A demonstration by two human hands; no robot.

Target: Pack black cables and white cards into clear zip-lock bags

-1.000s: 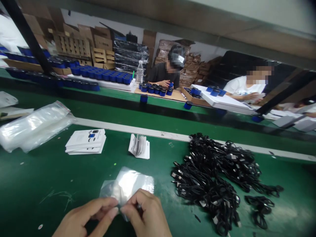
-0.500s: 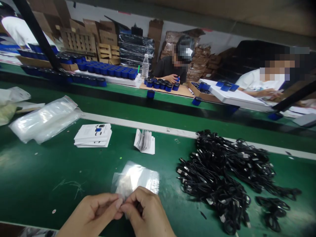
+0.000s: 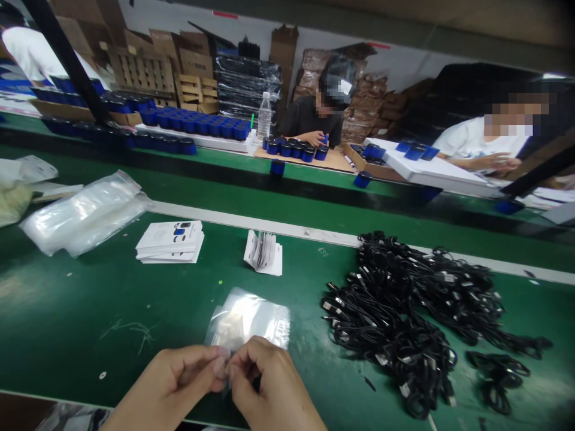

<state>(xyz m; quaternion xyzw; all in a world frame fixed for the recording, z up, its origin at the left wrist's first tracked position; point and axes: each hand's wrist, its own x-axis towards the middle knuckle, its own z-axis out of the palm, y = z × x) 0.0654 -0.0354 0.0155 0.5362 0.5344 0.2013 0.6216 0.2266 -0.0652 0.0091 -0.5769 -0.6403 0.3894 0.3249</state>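
Snugly, a clear plastic bag [image 3: 247, 317] pinched between left hand [image 3: 173, 383] and right hand [image 3: 269, 383].

The left hand [image 3: 168, 386] and right hand [image 3: 274, 386] pinch one clear bag [image 3: 247, 317]; the surface [image 3: 67, 311] holds one card stack [image 3: 169, 242], one booklet [image 3: 263, 254], one heap of plastic bags [image 3: 83, 215], two piles of black cables [image 3: 395, 311].

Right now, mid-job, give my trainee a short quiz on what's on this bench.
1. True or false: the left hand and the right hand both pinch the small clear plastic bag.
2. Which lies to the right of the hands: A, the white card stack; B, the black cable bundle?
3. Fill in: the round containers in the background are ____.
Key: 1 true; 2 B; 3 blue.
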